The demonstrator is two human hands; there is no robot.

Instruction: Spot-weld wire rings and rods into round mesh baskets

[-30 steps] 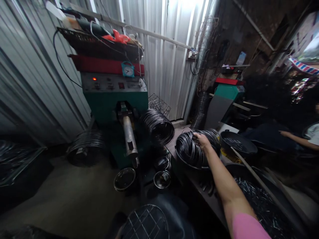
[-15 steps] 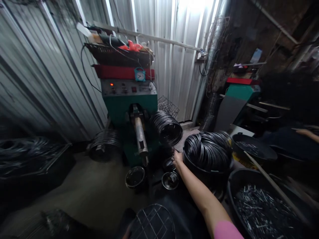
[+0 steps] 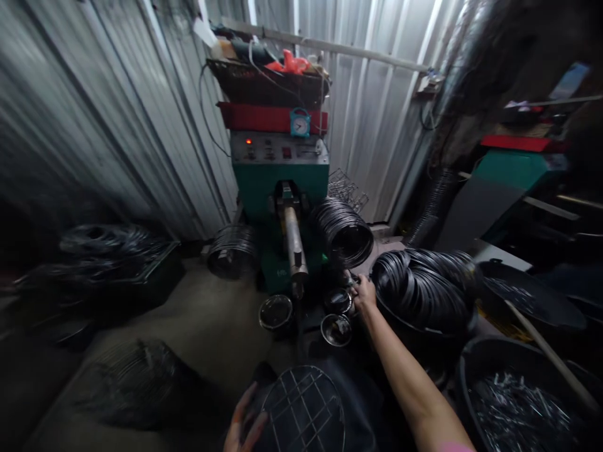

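Note:
A round wire grid (image 3: 308, 408) with crossed bars lies over my lap at the bottom of the view. Beside its left rim is my left hand (image 3: 242, 424), fingers apart, with the fingertips close to the rim; whether they touch it I cannot tell. My right hand (image 3: 363, 292) is stretched forward, its fingers closed round something small and dark that I cannot make out. Just left of that hand sit two small bowls, one dark (image 3: 338, 301) and one shiny (image 3: 336, 329). A hanging coil of wire rings (image 3: 346, 232) is just beyond it.
Ahead stands a green machine (image 3: 280, 172) with a protruding metal arm (image 3: 294, 242). To the right are a tub heaped with black wire rings (image 3: 424, 289) and a tub of short metal pieces (image 3: 518, 402). Another bowl (image 3: 276, 312) is below the arm; wire bundles (image 3: 113, 245) lie left.
The view has swung left, so the machine and tubs appear further right. My left hand has come further into view beside the wire grid. My right hand remains stretched out near the bowls.

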